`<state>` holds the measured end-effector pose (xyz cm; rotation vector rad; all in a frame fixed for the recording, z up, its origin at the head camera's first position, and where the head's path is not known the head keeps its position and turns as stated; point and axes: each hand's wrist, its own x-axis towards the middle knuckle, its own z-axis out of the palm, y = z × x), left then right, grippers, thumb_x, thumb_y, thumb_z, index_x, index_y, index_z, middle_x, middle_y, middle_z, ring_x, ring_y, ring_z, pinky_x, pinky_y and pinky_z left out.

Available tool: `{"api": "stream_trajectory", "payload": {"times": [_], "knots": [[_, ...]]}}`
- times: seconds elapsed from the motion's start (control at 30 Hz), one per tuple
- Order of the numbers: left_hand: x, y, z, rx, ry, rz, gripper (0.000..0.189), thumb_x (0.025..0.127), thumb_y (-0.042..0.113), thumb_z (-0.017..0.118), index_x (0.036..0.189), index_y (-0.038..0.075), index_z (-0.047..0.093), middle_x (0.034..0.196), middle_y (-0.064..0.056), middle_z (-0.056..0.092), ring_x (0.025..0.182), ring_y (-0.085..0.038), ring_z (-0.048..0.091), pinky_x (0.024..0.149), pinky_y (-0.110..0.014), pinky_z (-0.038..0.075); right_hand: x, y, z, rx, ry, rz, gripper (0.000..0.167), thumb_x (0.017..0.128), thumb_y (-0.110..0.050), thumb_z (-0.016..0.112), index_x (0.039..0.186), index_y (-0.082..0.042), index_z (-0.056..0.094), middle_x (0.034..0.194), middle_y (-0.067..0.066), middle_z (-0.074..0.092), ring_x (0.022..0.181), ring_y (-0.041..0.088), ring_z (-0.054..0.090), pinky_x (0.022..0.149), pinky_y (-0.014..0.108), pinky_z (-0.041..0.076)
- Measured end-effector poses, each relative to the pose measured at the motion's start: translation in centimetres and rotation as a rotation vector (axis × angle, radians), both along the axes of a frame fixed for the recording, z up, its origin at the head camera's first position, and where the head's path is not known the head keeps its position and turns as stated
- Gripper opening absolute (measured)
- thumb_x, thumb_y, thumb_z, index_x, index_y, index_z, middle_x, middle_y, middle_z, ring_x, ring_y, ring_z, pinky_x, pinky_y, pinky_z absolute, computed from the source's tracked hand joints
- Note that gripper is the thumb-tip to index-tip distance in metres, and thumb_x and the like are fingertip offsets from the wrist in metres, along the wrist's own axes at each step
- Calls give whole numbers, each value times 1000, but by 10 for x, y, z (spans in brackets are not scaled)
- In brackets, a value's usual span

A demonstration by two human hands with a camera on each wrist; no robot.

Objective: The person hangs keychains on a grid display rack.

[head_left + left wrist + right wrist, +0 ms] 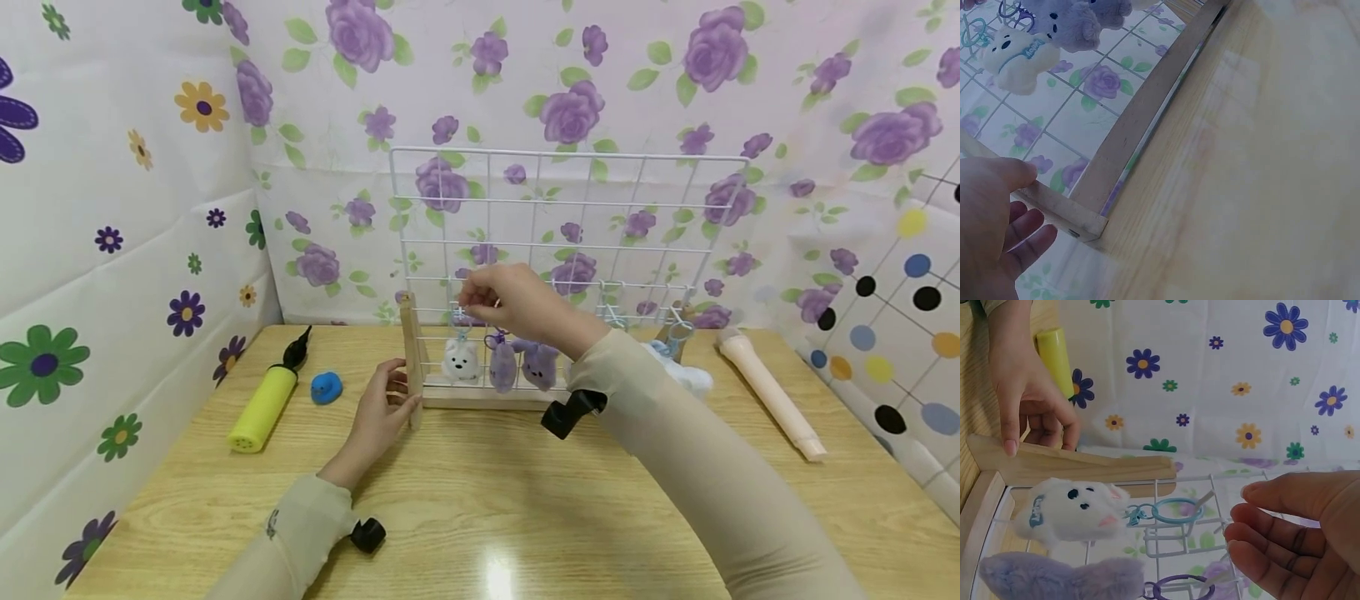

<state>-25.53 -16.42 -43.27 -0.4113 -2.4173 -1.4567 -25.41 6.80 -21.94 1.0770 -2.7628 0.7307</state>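
Note:
A white plush dog keychain [461, 362] hangs by its light-blue ring [1177, 510] on a hook of the white wire grid rack [532, 225]. My right hand [525, 304] is beside that hook; in the right wrist view its fingers are loosely bent, apart from the ring, with nothing between them. Low on the rack's left side, my left hand [378, 417] grips the wooden side post [411, 350], thumb on one face and fingers on the other. Purple plush keychains [539, 365] hang just right of the dog.
A yellow hand pump [264, 407] and a blue rubber duck [326, 387] lie left of the rack. To its right is a pale pink stick-shaped object [771, 392]. A white and blue plush [686, 371] hangs at the rack's right end, partly behind my right arm.

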Motion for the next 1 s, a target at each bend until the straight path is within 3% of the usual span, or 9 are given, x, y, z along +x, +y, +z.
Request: {"api": "stream_trajectory", "payload": {"times": [0.4,0.8,1.0], "knots": [[6,5,9,-19,130,85,59,86,2,70,135,-2,38,114,-20,54,99,-31,58,84,-45,53,18,23,-2,-31,63,29,19,95,-16,60,108,-4,68,95,5,68,84,14,62,77,30,54],[11,10,21,-148,457,202,52,82,0,72,126,-6,45,107,-20,56,93,-29,57,75,-40,51,40,54,-12,-58,101,-2,26,96,-18,60,118,-5,64,110,6,66,96,16,62,85,34,54],[15,13,29,-220,596,194,51,80,-1,74,122,-7,47,105,-21,55,94,-30,56,74,-40,51,49,69,-24,-60,157,23,27,95,-18,62,120,-7,63,113,6,66,100,20,62,86,37,53]]}}
